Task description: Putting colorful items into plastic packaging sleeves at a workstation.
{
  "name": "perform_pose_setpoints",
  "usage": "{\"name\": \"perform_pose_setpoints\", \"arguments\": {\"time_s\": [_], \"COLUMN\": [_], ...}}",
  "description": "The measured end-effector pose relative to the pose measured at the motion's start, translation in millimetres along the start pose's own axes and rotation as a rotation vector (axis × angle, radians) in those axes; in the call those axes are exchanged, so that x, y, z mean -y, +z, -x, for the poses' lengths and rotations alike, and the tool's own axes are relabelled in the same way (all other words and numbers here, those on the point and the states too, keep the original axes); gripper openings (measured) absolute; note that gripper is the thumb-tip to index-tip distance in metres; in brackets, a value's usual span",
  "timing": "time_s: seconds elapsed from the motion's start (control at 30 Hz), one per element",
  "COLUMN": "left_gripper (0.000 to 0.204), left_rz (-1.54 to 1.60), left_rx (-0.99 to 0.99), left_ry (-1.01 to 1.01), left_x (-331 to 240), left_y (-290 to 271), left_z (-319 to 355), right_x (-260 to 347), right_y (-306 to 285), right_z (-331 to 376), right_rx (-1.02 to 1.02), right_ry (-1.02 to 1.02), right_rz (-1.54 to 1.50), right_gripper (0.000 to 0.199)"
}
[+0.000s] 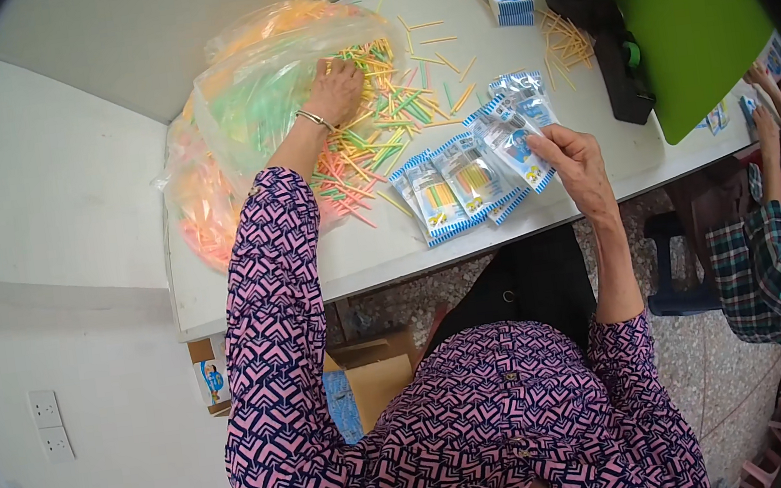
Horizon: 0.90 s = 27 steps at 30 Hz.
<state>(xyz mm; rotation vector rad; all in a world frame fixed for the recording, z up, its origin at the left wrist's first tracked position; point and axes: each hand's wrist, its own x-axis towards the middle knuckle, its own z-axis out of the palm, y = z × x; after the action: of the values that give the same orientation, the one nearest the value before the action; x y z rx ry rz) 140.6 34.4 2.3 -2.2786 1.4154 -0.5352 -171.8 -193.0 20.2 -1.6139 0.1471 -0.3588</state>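
Note:
At the mouth of a large clear plastic bag (240,92), my left hand (339,91) is down in a heap of thin coloured sticks (403,106), yellow, green and pink. Its fingers curl in among the sticks, and the fingertips are hidden. My right hand (578,164) pinches the edge of a small clear packet with blue striped ends (513,143) between thumb and fingers. Beneath and beside that lie several similar packets (474,173), overlapping near the table's front edge. Yellow and greenish sticks show through the windows of some. Another packet (528,95) lies just behind.
Stacks of small blue-and-white cards (507,0) stand at the back of the white table (252,305). Loose yellow sticks (566,45) lie beside a black stand (621,69) and a green panel (694,12). A person in a checked sleeve (770,236) works at the right. An open cardboard box (379,387) sits below.

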Motion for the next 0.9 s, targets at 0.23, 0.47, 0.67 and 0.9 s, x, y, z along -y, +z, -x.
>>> {"name": "perform_pose_setpoints", "arguments": {"time_s": [0.23, 0.47, 0.67, 0.9], "left_gripper": [0.016, 0.011, 0.011, 0.021], "left_rz": [-0.090, -0.060, 0.203, 0.861], "left_rx": [-0.063, -0.144, -0.171, -0.237], "left_ry": [0.003, 0.008, -0.117, -0.492], "left_x": [-3, -11, 1, 7], "left_y": [2, -6, -5, -24], "left_z": [0, 6, 6, 0], "right_x": [0, -4, -7, -20], "right_y": [-3, -14, -5, 5], "right_z": [9, 16, 13, 6], "right_rx": [-0.013, -0.056, -0.055, -0.060], "right_ry": [0.010, 0.024, 0.040, 0.049], "right_rz": [-0.029, -0.083, -0.192, -0.243], "right_gripper": [0.020, 0.020, 0.021, 0.021]}}
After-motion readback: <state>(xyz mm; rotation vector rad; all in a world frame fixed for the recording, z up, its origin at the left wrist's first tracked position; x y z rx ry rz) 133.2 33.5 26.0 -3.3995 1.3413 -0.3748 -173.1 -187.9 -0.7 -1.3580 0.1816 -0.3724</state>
